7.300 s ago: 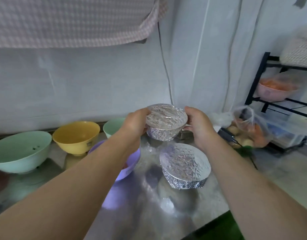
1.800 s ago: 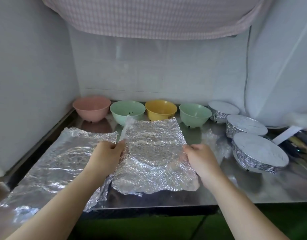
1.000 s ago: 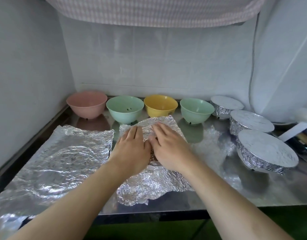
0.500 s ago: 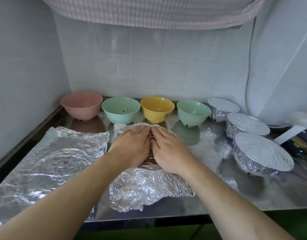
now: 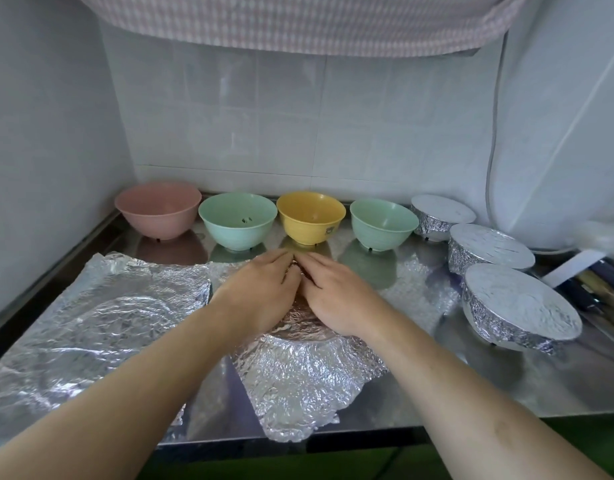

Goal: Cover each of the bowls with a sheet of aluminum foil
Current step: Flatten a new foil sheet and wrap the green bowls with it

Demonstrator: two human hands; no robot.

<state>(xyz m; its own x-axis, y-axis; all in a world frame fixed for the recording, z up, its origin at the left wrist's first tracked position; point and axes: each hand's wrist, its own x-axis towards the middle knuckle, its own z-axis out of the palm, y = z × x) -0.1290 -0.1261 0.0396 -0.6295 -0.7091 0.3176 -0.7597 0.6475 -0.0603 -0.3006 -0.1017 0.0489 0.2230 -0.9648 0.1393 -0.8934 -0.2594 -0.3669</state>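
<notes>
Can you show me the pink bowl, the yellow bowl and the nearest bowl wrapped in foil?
pink bowl [image 5: 157, 211]: head view, outer wall.
yellow bowl [image 5: 310, 221]: head view, outer wall.
nearest foil-wrapped bowl [image 5: 520, 303]: head view, foil top.

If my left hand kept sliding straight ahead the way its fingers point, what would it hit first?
Probably the yellow bowl. The left hand lies flat on the foil sheet, its fingers pointing away and slightly right, toward that bowl's base. Depth is unclear, so it might just pass to the bowl's left.

Bowl row [image 5: 311, 217] just beyond hands
</notes>
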